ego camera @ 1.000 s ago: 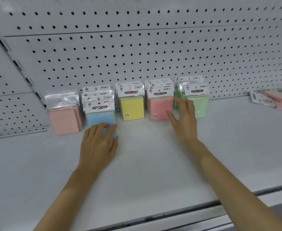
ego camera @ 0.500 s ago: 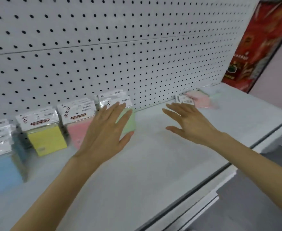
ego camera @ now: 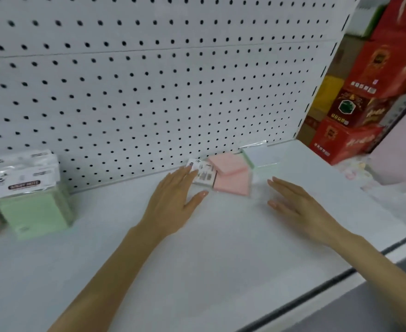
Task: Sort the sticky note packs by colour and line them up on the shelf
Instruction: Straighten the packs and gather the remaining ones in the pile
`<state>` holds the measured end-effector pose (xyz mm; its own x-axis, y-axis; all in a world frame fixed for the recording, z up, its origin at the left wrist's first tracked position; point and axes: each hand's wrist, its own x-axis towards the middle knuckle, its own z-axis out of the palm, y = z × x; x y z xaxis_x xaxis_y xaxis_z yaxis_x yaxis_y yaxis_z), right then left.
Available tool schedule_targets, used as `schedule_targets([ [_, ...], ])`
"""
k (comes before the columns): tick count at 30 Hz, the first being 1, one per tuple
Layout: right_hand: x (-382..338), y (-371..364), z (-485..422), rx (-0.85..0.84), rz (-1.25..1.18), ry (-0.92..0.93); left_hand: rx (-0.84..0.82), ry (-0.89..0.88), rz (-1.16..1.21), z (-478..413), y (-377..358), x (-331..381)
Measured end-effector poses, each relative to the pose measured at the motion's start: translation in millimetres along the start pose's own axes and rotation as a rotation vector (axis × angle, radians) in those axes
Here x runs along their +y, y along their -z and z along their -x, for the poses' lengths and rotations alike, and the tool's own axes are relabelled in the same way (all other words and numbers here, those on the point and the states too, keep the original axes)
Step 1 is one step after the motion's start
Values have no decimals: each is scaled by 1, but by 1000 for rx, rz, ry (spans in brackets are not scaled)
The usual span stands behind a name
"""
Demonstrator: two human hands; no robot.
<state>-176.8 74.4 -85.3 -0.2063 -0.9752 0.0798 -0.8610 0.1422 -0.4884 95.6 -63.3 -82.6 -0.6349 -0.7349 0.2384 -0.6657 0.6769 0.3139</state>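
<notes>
The loose pink packs [ego camera: 230,174] lie flat on the shelf [ego camera: 221,255], just beyond the left hand [ego camera: 173,200] and left of the right hand [ego camera: 298,209]; both hands' fingers are straight, spread and empty, so gathering strays seems underway, and the next move calls for gripping one and carrying it to the standing rows far left.

Two hands: one left hand [ego camera: 171,200], one right hand [ego camera: 300,207]. One shelf [ego camera: 221,248], one pegboard [ego camera: 149,92] in two panels. At the left, standing green sticky note packs [ego camera: 33,209]: at least three header cards, one behind another; exact number lost in blur. By the pegboard, flat pink sticky note packs [ego camera: 230,176]: two, overlapping. Just beside them, one pale green pack [ego camera: 260,158], also flat. Past the shelf end, stacked red boxes [ego camera: 345,142]: at least three. Among them, one yellow box [ego camera: 329,94].
</notes>
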Motion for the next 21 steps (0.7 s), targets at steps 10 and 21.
schedule_targets([
  [10, 8, -4, -84, -195, -181, 207, -72, 68, -154, -10, -43, 39],
  [21, 3, -13, -55, -282, 99, 534, -143, 18, -229, 52, -28, 62],
])
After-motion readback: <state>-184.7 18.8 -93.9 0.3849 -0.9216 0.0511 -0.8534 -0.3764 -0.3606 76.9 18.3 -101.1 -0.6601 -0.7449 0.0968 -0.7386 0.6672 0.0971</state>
